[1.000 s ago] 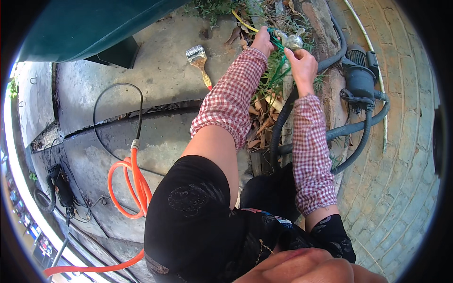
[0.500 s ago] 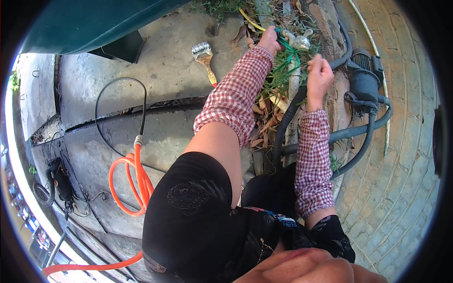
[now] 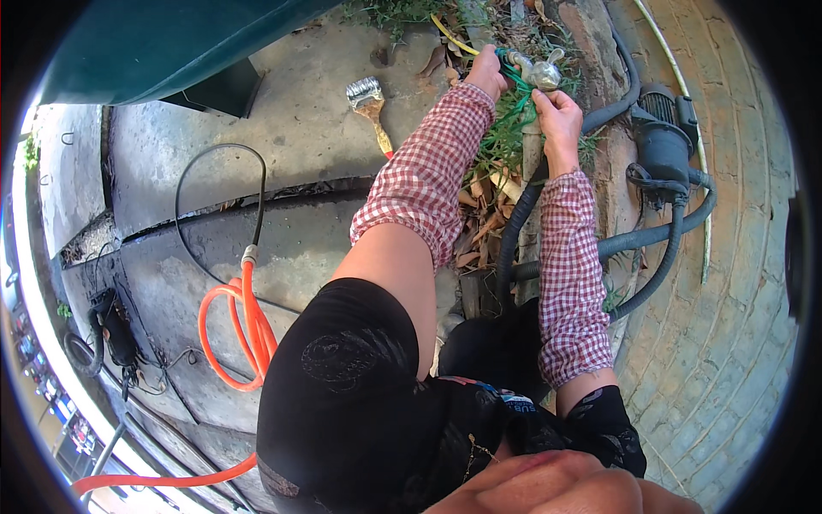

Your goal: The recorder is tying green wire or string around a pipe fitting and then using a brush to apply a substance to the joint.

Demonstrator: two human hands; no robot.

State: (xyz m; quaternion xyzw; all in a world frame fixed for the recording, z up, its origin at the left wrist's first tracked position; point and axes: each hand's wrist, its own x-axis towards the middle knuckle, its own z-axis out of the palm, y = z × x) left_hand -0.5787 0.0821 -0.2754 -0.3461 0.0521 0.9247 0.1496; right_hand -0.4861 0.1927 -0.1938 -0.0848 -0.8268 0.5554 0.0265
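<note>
Green thin string, soft and in several strands (image 3: 520, 83), is at the upper part of the view, between the two hands, close against a silvery metal tap with a rounded body (image 3: 543, 75). The left hand (image 3: 488, 72) is curled where a thin yellow hose (image 3: 450, 36) runs toward the tap; its fingers are mostly hidden, so I cannot tell what they grip. The right hand (image 3: 558, 120) has the thumb and the forefinger brought near together beside the strands, just below the tap; whether a strand is pinched between them, I cannot tell.

In my judgement, the step in hand is the handling of this string at the tap, with the left hand as support and the right one for the fine work. The next move seems to call for a steady left hand and a careful pinch on one loose strand, without pulling the hose sideways.

Around the hands there are green weeds and dry brown leaves (image 3: 491, 224). To the right stands a dark grey pump with a ribbed motor (image 3: 664, 154), joined to a dark corrugated hose (image 3: 634, 242). To the left, on the grey concrete floor (image 3: 300, 154), lie a flat paintbrush with silvery bristles (image 3: 368, 94) and a coiled bright orange hose (image 3: 253, 321).
</note>
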